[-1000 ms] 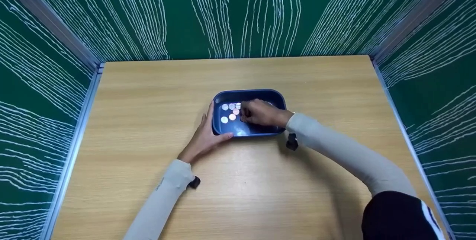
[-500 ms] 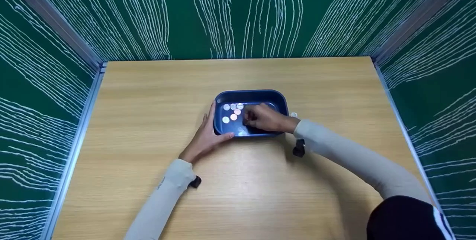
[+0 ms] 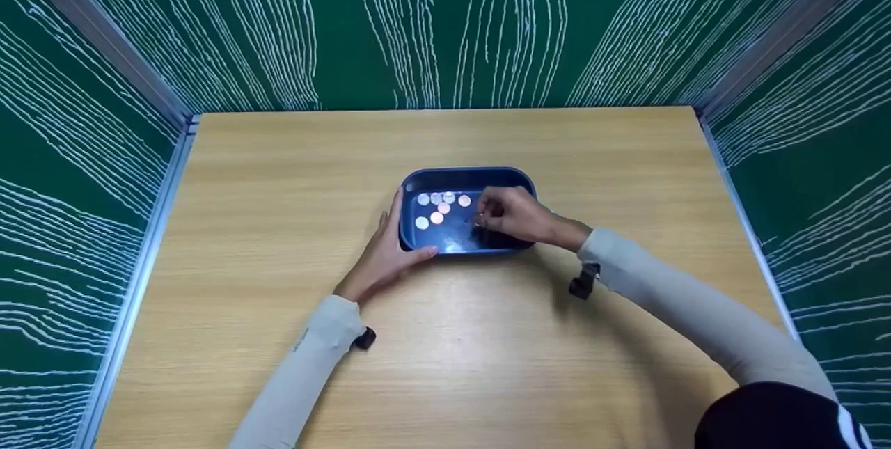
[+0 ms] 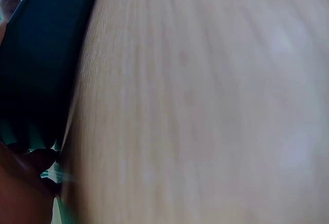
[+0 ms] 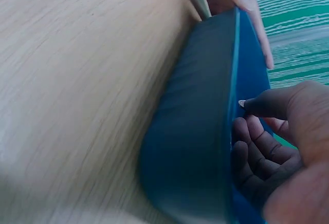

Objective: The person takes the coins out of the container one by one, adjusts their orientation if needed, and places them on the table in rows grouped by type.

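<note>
A dark blue tray (image 3: pixel 466 170) with rounded corners sits on the table. Several coins (image 3: pixel 436 218) lie flat on the left half of its floor, some silvery and some coppery. My left hand (image 3: pixel 385 254) braces the tray's near left corner, fingers straight along the left wall and thumb on the front rim. Inside the right half, my right hand (image 3: pixel 518 216) pinches a small coin (image 5: pixel 242 103) between thumb and fingertip, mostly covered by the fingers. Beyond the pinching hand lies a separate coin (image 3: pixel 464 200). The left wrist view catches only the tray's dark outer side (image 4: pixel 46 54) and some fingers.
The wooden table (image 3: pixel 292 177) extends around the tray on all sides. Green panels (image 3: pixel 459 31) with white wavy lines stand behind and at both sides. Metal frame edges (image 3: pixel 150 247) border the table.
My right hand has shifted right within the tray, and one more coin now shows left of its fingers. The left hand and tray have stayed nearly in place.
</note>
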